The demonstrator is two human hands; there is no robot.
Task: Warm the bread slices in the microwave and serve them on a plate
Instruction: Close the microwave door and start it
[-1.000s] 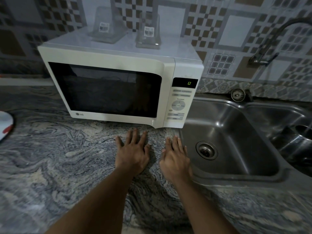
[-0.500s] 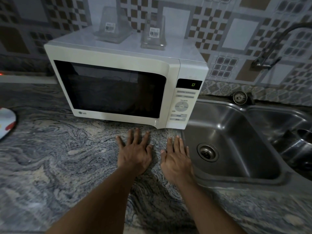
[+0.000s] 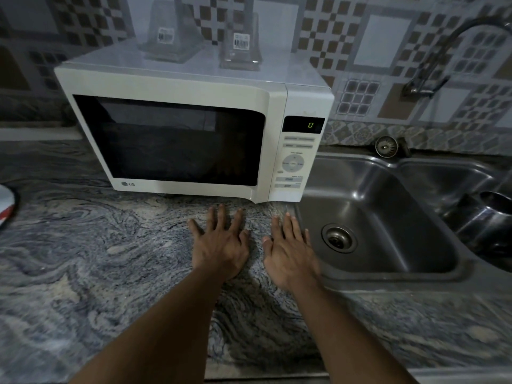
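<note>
Wall is covered in patterned tiles (image 3: 382, 42), with checkered and square motifs in grey, brown and white. Swirled grey-blue stone countertop (image 3: 97, 259) is spread across the foreground. Double-basin steel sink (image 3: 360, 189) is set in at right. Curved faucet (image 3: 418, 89) is mounted above it. Scene is dimly lit.

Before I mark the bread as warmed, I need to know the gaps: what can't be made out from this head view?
All in the head view:
1. Microwave interior: the dark door window hides whether bread is inside.
2. Control panel labels: too small and blurred to read.
3. White-and-red object at the left edge: cut off, possibly a plate.
4. Dark vessel in the sink: cut off by the right edge.
</note>
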